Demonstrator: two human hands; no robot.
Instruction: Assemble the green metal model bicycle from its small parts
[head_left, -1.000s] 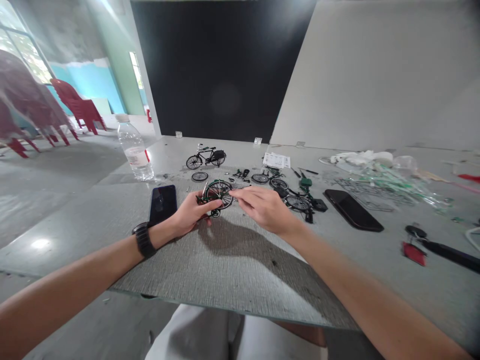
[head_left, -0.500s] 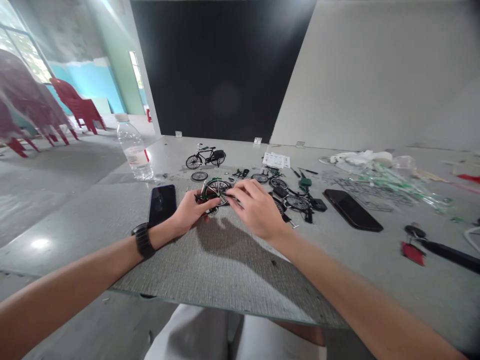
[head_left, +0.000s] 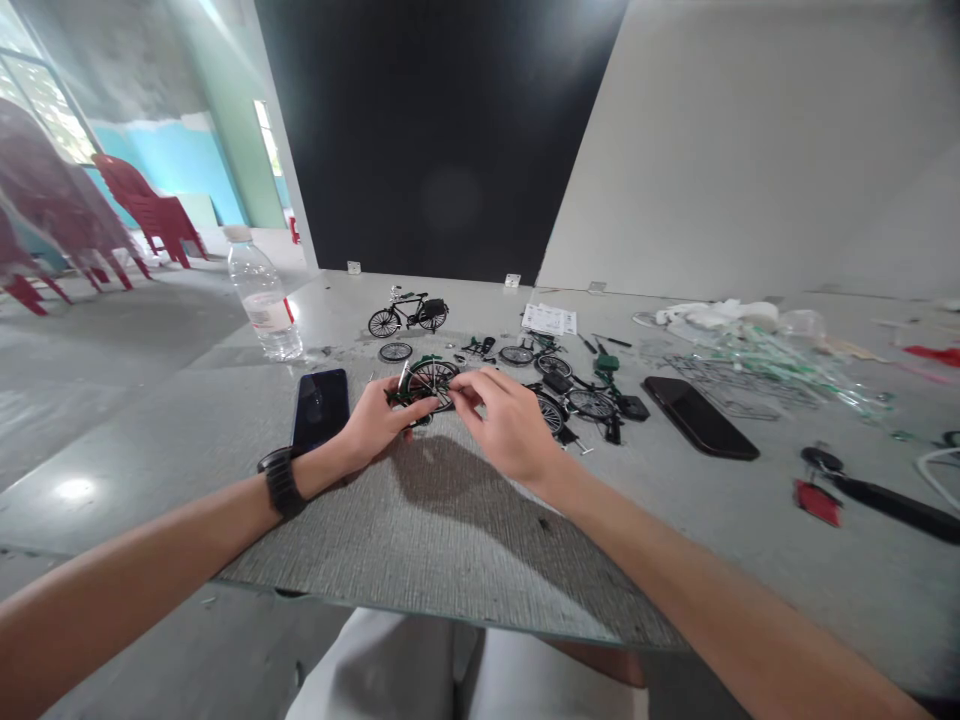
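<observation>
Above the table's near half, my left hand (head_left: 384,418) is closed on a small dark-green model bicycle (head_left: 430,372), whose spoked wheel faces up toward me. My right hand (head_left: 510,425) pinches at the right side of that wheel, thumb and forefinger together; whatever tiny part lies between the fingertips is too small to make out. A loose wheel (head_left: 395,352) lies flat just beyond the left hand. Farther back, a complete black model bicycle (head_left: 409,313) stands upright. Right of my right hand lie more model bicycle parts (head_left: 592,404), with wheels and black pieces among them.
A water bottle (head_left: 262,300) stands at the left, near a dark phone (head_left: 321,408). Another phone (head_left: 699,418) lies at the right, with clear and green plastic scraps (head_left: 780,350) behind it. Printed paper (head_left: 550,319) lies at the back. A black-handled tool (head_left: 892,503) is at far right.
The whole view has shifted slightly. My right fingertips have drawn closer together at the wheel's right side, while the left hand keeps its hold on the model bicycle.
</observation>
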